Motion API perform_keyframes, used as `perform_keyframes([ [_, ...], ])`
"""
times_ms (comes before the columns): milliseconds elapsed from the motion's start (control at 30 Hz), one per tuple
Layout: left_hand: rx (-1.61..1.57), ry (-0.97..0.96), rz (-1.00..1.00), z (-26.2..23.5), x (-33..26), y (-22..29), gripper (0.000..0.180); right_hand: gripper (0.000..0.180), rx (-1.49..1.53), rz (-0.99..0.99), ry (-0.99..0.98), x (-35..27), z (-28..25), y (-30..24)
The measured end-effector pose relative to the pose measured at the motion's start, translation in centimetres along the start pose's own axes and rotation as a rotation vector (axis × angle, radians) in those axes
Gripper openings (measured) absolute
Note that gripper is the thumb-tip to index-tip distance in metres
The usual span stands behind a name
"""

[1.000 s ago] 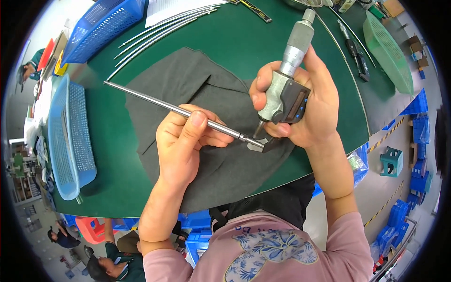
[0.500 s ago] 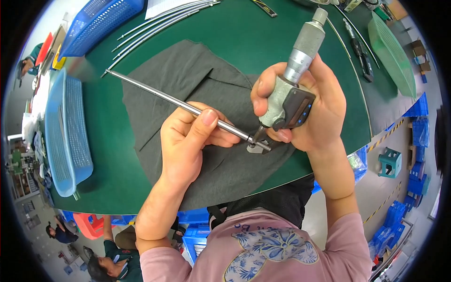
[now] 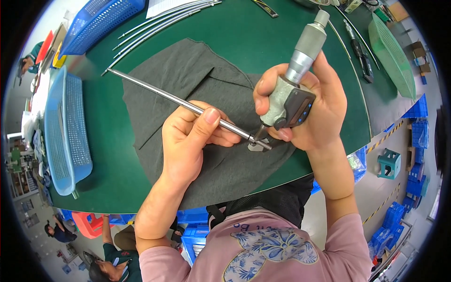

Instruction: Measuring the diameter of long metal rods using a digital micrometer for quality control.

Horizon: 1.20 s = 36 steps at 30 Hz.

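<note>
My left hand point(image 3: 190, 138) pinches a slim steel rod point(image 3: 159, 91) between thumb and fingers. The rod slants from upper left down to a narrower stepped tip at lower right. In my right hand point(image 3: 324, 103) is a digital micrometer point(image 3: 286, 101), its silver thimble pointing up and away. Its measuring end meets the rod's narrow tip, and part of its frame shows beneath the rod. Fingers and the dark housing hide the rest of the frame. Under both hands a dark grey cloth point(image 3: 164, 61) lies on the green table point(image 3: 110, 188).
Several thin metal rods point(image 3: 155, 28) lie at the far left. Blue baskets point(image 3: 77, 127) line the left side; a green basket point(image 3: 392, 56) stands at the far right near another measuring tool point(image 3: 361, 58). A person point(image 3: 115, 268) is at lower left, beyond the table's edge.
Almost nothing differs. The micrometer and the rod have shifted very slightly to the right, with both grips unchanged.
</note>
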<state>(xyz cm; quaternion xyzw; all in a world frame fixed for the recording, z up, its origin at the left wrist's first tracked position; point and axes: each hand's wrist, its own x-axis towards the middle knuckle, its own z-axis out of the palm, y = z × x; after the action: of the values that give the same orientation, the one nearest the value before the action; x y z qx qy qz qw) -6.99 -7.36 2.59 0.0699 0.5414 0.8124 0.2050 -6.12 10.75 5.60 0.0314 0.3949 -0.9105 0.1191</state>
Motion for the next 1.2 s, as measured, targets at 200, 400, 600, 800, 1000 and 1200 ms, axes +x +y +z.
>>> perform_keyframes([
  [200, 0.003, -0.005, 0.000, -0.1, 0.0, -0.1, 0.020, 0.075, -0.014, -0.049, -0.066, 0.1, -0.6, 0.4],
  [400, 0.017, -0.015, 0.003, -0.2, 0.1, 0.0, 0.020, 0.074, 0.044, 0.020, -0.018, 0.1, -0.2, 0.1],
  [600, 0.021, -0.013, 0.000, -0.3, 0.0, -0.1, 0.019, 0.074, -0.014, -0.026, -0.038, 0.1, -0.6, 0.3],
  [800, 0.050, -0.021, 0.010, -0.5, 0.0, -0.2, 0.018, 0.068, 0.054, -0.006, 0.010, 0.4, -0.1, 0.7],
  [1000, 0.034, -0.008, 0.013, -0.3, 0.1, -0.2, 0.018, 0.063, 0.073, -0.035, -0.044, 0.3, -0.4, 0.8],
  [1200, 0.052, 0.001, 0.016, -0.4, 0.1, 0.0, 0.018, 0.060, 0.001, -0.074, -0.035, 0.4, -0.3, 0.9],
])
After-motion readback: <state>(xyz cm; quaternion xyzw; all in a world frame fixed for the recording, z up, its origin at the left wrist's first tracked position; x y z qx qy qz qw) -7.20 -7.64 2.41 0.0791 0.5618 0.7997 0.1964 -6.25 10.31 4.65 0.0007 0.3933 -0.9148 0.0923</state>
